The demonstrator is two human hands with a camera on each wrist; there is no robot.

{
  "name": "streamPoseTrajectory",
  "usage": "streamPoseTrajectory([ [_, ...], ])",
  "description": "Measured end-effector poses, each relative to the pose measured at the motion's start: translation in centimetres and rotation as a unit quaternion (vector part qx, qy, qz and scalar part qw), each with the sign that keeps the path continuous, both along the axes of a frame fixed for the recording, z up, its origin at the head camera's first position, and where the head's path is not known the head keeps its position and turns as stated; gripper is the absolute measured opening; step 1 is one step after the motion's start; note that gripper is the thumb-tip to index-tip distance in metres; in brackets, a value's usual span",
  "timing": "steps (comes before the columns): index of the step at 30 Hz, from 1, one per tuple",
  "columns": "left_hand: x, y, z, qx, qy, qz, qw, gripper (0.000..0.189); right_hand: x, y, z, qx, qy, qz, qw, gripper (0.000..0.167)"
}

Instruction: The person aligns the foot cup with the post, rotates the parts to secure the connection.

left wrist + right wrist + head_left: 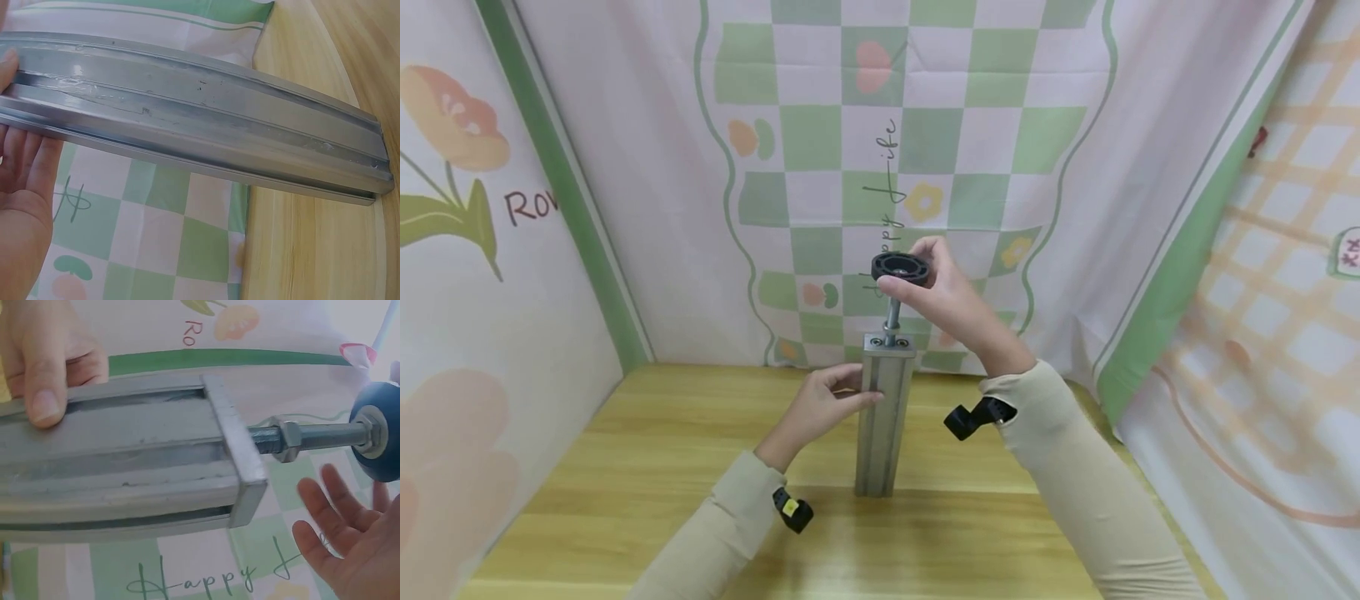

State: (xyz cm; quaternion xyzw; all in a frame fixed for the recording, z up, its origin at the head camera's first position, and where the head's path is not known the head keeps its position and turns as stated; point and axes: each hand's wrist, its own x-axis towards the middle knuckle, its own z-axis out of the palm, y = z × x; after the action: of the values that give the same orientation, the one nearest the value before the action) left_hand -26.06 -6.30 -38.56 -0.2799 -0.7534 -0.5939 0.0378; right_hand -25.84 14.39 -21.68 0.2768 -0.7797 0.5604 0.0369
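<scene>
A grey aluminium extrusion (882,437) stands upright on the table, capped by a flat end plate (234,450). From the plate rises a threaded rod (893,313) bearing a hex nut (289,441). At its top is the round base of a levelling foot (898,267), black in the head view and bluish in the right wrist view. My left hand (820,407) grips the extrusion's upper part, thumb on the near face. With thumb and forefinger at its rim, my right hand (951,300) pinches the foot; the other fingers (340,512) spread away from it.
The wooden table (700,467) reaches back to a hanging cloth (932,142) with green and white checks. Printed curtains (1262,358) enclose both sides. Each wrist carries a small black camera mount (977,417).
</scene>
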Motion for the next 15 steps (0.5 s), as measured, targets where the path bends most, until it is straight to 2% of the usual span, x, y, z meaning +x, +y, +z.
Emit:
streamPoseTrajectory([
  [4,-0.1,0.0,-0.1,-0.003,-0.006,0.005,1.0000,0.034,-0.3,0.1,-0.4,-0.023,0.016,0.006,0.9996,0.082],
  [7,-0.1,0.0,-0.1,-0.002,-0.013,0.006,0.9999,0.036,-0.7,0.5,-0.6,-0.028,0.032,0.032,0.9986,0.098],
  [11,-0.2,0.0,-0.1,-0.003,-0.019,0.008,0.9998,0.038,-1.5,1.2,-0.8,-0.017,0.043,0.085,0.9953,0.097],
  [15,-0.2,0.1,-0.1,0.000,-0.020,0.009,0.9998,0.037,-2.0,1.3,-0.8,-0.049,0.010,0.156,0.9865,0.100],
])
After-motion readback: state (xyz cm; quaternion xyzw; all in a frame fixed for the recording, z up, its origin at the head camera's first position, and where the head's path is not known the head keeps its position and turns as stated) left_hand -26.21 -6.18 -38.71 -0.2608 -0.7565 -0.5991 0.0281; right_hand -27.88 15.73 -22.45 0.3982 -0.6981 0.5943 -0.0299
